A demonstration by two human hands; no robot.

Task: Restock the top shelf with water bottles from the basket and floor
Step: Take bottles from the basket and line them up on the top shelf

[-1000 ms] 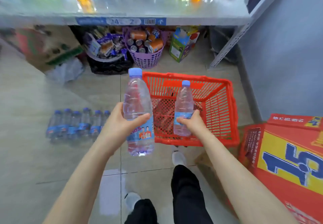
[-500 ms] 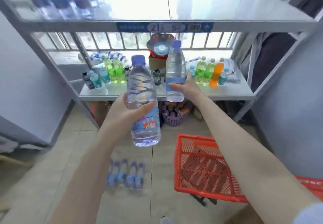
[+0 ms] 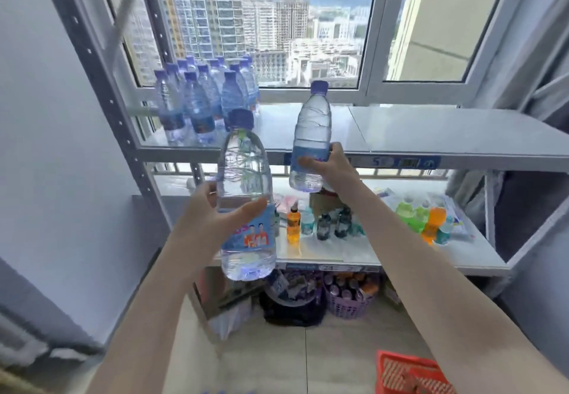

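Nearby, left hand (image 3: 212, 218) gripping bottle (image 3: 246, 178), blue two-figure label (image 3: 255, 236), shelf tag (image 3: 377, 161) "5".

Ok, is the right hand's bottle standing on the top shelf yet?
No, it is in the air, upright. The right hand grips the bottle at its label; its base hangs below the front edge of the top shelf.

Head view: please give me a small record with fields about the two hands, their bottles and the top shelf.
left hand: grips large water bottle, upright
right hand: grips smaller water bottle, in front of top shelf
top shelf: cluster of water bottles at its left end
red basket: on floor, lower right
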